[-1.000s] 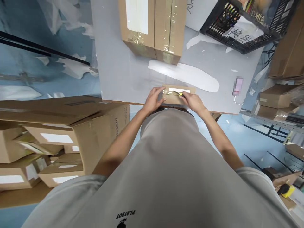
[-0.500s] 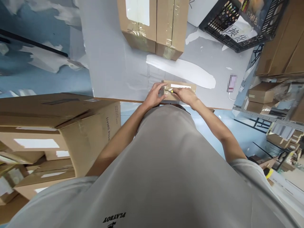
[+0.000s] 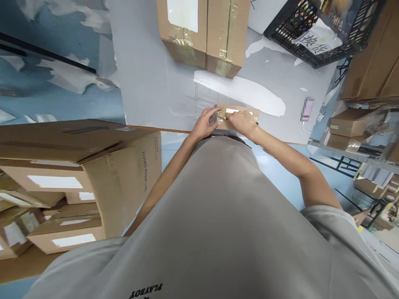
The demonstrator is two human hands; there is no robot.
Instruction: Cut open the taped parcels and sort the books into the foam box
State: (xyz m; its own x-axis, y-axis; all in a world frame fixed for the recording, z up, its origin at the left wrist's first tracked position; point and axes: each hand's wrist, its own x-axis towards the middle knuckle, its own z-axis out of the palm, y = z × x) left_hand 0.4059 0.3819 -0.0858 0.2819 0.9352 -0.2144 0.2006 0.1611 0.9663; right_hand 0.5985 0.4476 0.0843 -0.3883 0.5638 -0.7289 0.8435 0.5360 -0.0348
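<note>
While the small cardboard carton (image 3: 225, 125) lies flat at the front edge of the grey table (image 3: 149, 91), both hands work on it close to the person's waist. The left hand (image 3: 204, 123) is at the carton's left end with the thumb and fingers spread apart; the fingertips appear to brace that end rather than clasp it. The right hand (image 3: 243, 122) is closed around a slim tool (image 3: 225, 118), of which a yellow part shows at the fingertips, over the clear tape (image 3: 220, 115). The tool is probably a cutter, but its tip is too small to make out.

For good control, the carton should stay pressed to the table, with the left thumb and fingers clear of the tool's line. Shallow, steady strokes are advisable: too much depth could mark whatever lies beneath the cardboard. The white label (image 3: 231, 111), just beside the right hand, should be left unscored. Because the front edge is so near, a hard pull toward the body could drag the carton off the table. Beyond it, a white strip (image 3: 240, 91) and two larger taped cartons (image 3: 182, 45) stand apart from the work.
</note>
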